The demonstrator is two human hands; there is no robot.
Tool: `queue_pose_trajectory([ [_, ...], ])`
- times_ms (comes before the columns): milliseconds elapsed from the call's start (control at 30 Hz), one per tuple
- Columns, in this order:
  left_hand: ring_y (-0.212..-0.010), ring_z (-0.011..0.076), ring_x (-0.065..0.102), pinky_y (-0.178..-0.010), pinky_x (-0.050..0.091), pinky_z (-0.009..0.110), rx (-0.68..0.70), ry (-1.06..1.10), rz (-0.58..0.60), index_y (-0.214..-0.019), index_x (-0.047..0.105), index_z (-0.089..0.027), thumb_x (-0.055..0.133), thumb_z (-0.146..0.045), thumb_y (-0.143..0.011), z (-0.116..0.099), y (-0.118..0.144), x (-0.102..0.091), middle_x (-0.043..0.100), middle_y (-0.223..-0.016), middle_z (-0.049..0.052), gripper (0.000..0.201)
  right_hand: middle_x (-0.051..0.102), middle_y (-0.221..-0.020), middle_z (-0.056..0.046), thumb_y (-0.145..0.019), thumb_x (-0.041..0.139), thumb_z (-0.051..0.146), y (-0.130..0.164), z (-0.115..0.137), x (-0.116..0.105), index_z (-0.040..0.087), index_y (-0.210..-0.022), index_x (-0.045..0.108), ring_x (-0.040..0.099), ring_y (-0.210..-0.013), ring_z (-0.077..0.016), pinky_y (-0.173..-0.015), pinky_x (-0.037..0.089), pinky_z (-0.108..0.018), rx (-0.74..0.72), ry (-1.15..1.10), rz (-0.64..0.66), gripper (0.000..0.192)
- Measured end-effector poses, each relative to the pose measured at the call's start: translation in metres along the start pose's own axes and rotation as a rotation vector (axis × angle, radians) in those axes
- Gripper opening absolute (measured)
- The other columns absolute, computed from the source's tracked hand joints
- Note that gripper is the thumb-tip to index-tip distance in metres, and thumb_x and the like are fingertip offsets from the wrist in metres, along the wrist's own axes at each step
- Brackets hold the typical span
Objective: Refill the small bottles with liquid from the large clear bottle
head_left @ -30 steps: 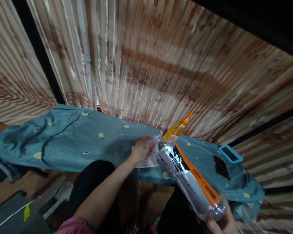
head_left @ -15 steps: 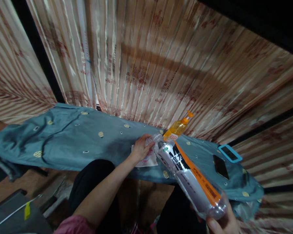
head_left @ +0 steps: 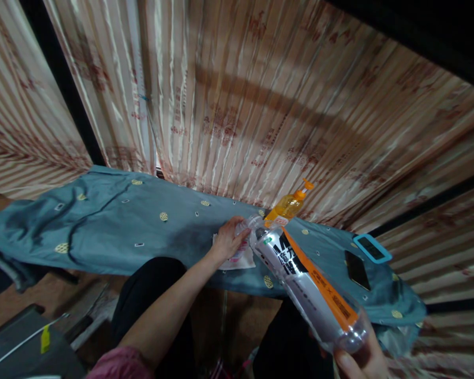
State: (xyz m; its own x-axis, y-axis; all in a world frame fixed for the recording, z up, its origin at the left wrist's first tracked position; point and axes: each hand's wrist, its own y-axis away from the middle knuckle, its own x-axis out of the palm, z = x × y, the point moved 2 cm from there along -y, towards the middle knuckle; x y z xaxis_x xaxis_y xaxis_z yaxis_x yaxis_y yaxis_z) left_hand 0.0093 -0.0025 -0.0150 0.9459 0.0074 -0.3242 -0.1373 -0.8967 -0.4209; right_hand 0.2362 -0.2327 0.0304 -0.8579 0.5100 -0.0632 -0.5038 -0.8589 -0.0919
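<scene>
While right hand (head_left: 361,360) keeps a closed grip on one tilted large bottle (head_left: 306,287), left hand (head_left: 227,242) grips its neck, above one white packet (head_left: 239,260) on teal-covered tabletop (head_left: 114,226), one orange bottle (head_left: 286,206) at far edge, two phones (head_left: 363,260) near right edge.

tilted bottle (head_left: 306,287) has edged slightly toward the cup (head_left: 245,231)

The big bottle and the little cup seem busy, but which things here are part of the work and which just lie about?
In use:
- right hand tilting the big bottle
- left hand holding the small clear cup
- white packet under it

Lying about:
- orange bottle
- black phone
- blue-cased phone
- blue cloth
</scene>
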Motion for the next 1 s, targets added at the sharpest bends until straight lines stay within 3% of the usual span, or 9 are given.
queue_pose_trajectory([
  [200, -0.101, 0.0284, 0.069, -0.096, 0.053, 0.042, 0.007, -0.005, 0.005, -0.109, 0.065, -0.019, 0.056, -0.044, -0.094, 0.0, -0.001, 0.0, 0.075, -0.105, 0.009, 0.03, 0.058, -0.143, -0.013, -0.069, 0.081, 0.061, 0.0, -0.002, -0.001, 0.021, -0.14, 0.052, 0.051, -0.138, -0.0364, -0.105, 0.048, -0.035, -0.038, 0.031, -0.009, 0.086],
  [367, -0.101, 0.0288, 0.07, -0.095, 0.053, 0.043, 0.016, 0.007, -0.007, -0.107, 0.065, -0.018, 0.055, -0.043, -0.094, -0.001, -0.001, 0.0, 0.075, -0.106, 0.01, 0.03, 0.06, -0.142, -0.01, -0.059, 0.088, 0.065, 0.007, 0.019, 0.012, 0.024, -0.137, 0.052, 0.051, -0.138, -0.0329, -0.111, 0.039, -0.032, 0.028, -0.017, -0.058, 0.096],
  [600, -0.1, 0.0273, 0.069, -0.095, 0.053, 0.04, 0.012, -0.01, 0.004, -0.108, 0.065, -0.019, 0.055, -0.045, -0.093, 0.0, -0.002, 0.0, 0.074, -0.105, 0.009, 0.032, 0.06, -0.141, -0.012, -0.054, 0.09, 0.065, 0.009, 0.022, 0.018, 0.025, -0.141, 0.049, 0.051, -0.136, -0.0381, -0.115, 0.035, -0.043, 0.078, -0.084, -0.044, 0.105],
  [1000, -0.095, 0.0265, 0.069, -0.09, 0.053, 0.038, 0.031, -0.03, 0.001, -0.106, 0.066, -0.019, 0.049, -0.053, -0.095, 0.0, -0.004, -0.003, 0.073, -0.1, 0.008, 0.04, 0.064, -0.138, -0.007, -0.055, 0.091, 0.062, 0.011, 0.018, 0.02, 0.026, -0.14, 0.051, 0.058, -0.131, -0.0323, -0.103, 0.047, -0.032, 0.04, -0.094, -0.035, 0.1],
])
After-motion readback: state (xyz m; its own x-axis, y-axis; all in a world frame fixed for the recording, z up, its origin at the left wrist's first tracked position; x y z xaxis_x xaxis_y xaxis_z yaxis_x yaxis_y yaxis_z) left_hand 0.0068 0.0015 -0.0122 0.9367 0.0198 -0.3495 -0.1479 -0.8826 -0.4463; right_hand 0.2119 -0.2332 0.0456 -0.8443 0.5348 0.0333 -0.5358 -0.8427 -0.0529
